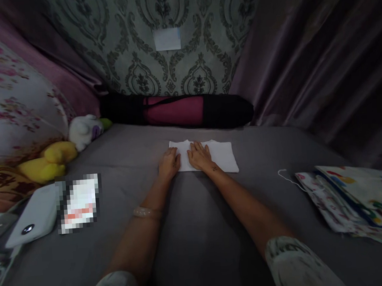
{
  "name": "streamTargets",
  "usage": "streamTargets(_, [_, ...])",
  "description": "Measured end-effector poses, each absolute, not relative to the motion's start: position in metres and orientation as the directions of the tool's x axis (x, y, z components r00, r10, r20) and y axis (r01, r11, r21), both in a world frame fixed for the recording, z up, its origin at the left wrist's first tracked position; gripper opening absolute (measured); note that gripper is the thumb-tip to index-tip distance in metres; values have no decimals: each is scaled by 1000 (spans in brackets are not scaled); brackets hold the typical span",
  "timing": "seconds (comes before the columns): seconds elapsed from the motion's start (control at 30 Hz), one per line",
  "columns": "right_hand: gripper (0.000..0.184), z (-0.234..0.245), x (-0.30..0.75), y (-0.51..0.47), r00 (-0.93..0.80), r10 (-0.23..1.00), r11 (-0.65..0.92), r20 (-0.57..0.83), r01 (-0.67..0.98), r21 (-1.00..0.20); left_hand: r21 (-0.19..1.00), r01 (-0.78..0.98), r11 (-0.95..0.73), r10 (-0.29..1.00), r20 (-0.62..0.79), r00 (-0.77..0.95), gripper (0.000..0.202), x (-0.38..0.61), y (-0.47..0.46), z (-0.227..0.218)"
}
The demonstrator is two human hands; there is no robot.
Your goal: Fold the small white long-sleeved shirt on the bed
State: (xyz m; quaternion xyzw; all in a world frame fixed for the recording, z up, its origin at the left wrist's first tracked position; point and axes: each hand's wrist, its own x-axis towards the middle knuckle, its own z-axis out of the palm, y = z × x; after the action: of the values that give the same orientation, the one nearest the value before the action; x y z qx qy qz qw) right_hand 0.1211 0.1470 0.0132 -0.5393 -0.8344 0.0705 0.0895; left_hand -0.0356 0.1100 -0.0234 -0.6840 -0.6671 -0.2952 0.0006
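Note:
A folded white cloth lies flat on the grey bed sheet, in the middle of the view. My left hand rests at the cloth's left edge, its fingers curled down onto it. Beside it my right hand lies palm down on the cloth with the fingers stretched out flat. Both arms reach forward from the bottom of the view. A bracelet sits on my left wrist.
A black and pink rolled bag lies against the patterned wall. Plush toys and a floral pillow sit at the left, with a white power bank. A colourful printed bag lies at the right, next to a dark curtain.

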Motion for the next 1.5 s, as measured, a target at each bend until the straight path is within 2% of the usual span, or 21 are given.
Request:
streamTargets(0.33, [58,-1,113,149,-419,902,431,101,880,-198,455,883,-113,904,415,-99,36,-40,108,-26])
streamTargets(0.53, [57,7,110,150,-415,909,415,41,887,-204,527,849,-51,906,382,-183,38,-38,108,-25])
streamTargets(0.73, [58,9,93,148,-460,886,463,64,866,-190,658,750,65,880,316,-354,36,-38,107,-18])
streamTargets(0.87, [59,3,87,146,-461,885,466,69,868,-171,790,599,131,836,237,-495,33,-44,111,-11])
streamTargets(1.03, [58,3,88,146,-460,885,465,68,872,-154,963,270,12,751,169,-638,27,-52,123,-12])
streamTargets(1.13, [57,7,85,146,-456,889,456,41,876,-156,997,12,-70,731,60,-680,22,-52,126,-12])
streamTargets(1.23, [56,9,76,145,-476,877,480,61,863,-159,980,-157,-121,723,-21,-691,15,-51,123,-9])
streamTargets(1.5, [58,0,59,140,-495,863,506,101,846,-169,970,-206,-128,696,-60,-715,12,-53,120,-4])
